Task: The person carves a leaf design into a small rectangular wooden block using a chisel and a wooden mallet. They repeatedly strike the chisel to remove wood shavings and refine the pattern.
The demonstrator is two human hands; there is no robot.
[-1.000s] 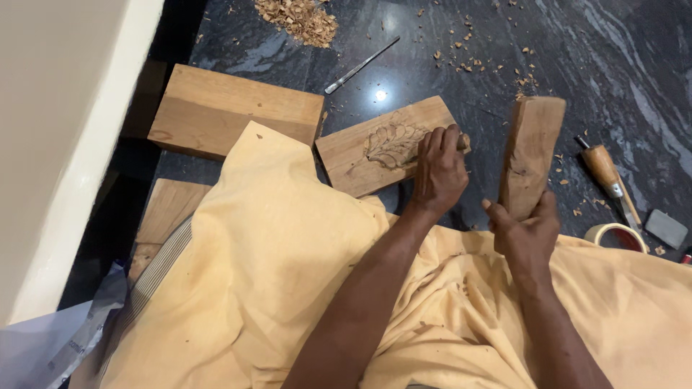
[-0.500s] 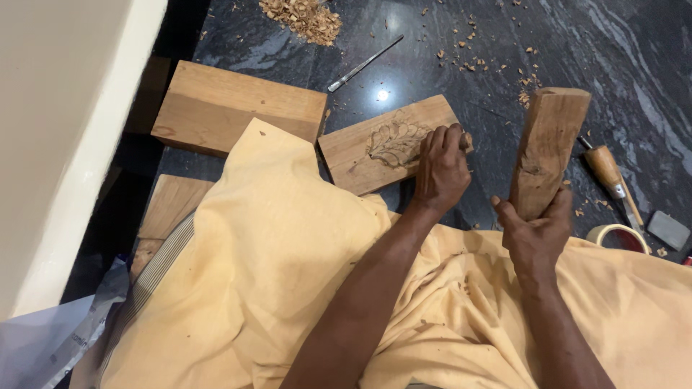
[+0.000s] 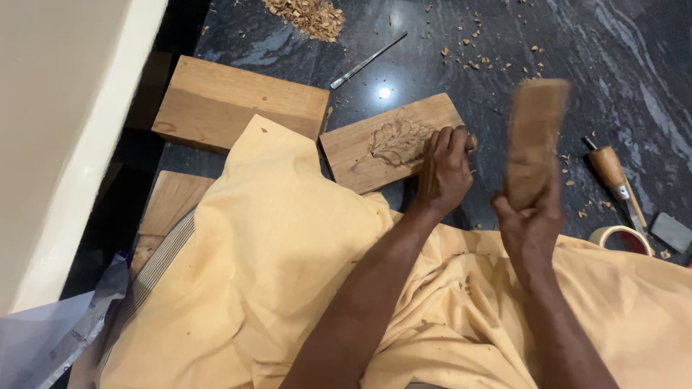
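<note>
A wooden plank (image 3: 360, 148) with a leaf pattern cut into it lies on the dark stone floor. My left hand (image 3: 445, 171) is closed on a carving tool whose end (image 3: 471, 142) pokes out at the plank's right edge, beside the leaf relief (image 3: 398, 140). My right hand (image 3: 530, 220) grips the lower end of a thick wooden block (image 3: 535, 137), held upright and blurred by motion, to the right of the left hand. Yellow cloth (image 3: 288, 288) covers my lap below both arms.
A larger plain plank (image 3: 238, 104) lies left of the carved one, another board (image 3: 169, 205) under the cloth. A thin metal tool (image 3: 367, 60), a wood-handled chisel (image 3: 611, 173), a tape roll (image 3: 620, 236), a grey stone (image 3: 670, 232) and a pile of shavings (image 3: 306, 14) lie around.
My right hand has lifted the wooden block higher and a little right; it is now blurred. My left hand stays on the tool at the carved plank.
</note>
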